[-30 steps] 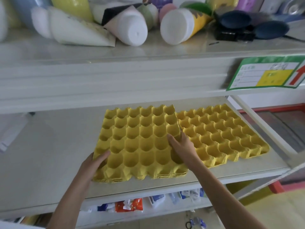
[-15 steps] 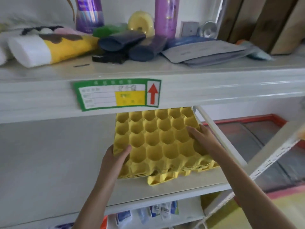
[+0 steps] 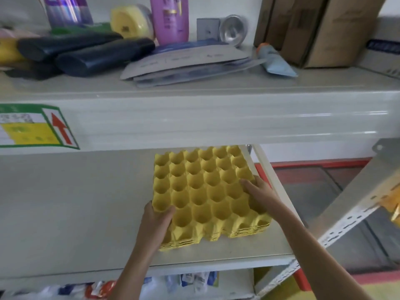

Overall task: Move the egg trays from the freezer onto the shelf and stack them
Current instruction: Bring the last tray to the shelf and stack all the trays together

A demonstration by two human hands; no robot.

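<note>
A stack of yellow egg trays [image 3: 205, 191] lies on the white middle shelf [image 3: 75, 213], close to its right end. Layered edges show at the stack's front. My left hand [image 3: 157, 219] grips the front left corner, thumb in a cup on top. My right hand [image 3: 258, 191] rests on the right side of the top tray, fingers pressed over its cups. Both forearms reach in from below.
The shelf above [image 3: 194, 118] overhangs and carries dark tubes [image 3: 101, 55], a purple bottle [image 3: 170, 18], flat packets [image 3: 190, 61] and cardboard boxes [image 3: 313, 29]. A green-bordered label [image 3: 36, 126] sticks to its front. A slanted perforated metal post [image 3: 346, 213] stands right; the red-rimmed freezer [image 3: 313, 185] lies behind it.
The trays I held went from the left pile onto the right one, now one aligned stack. The offset tray below no longer sticks out. My view swung right.
</note>
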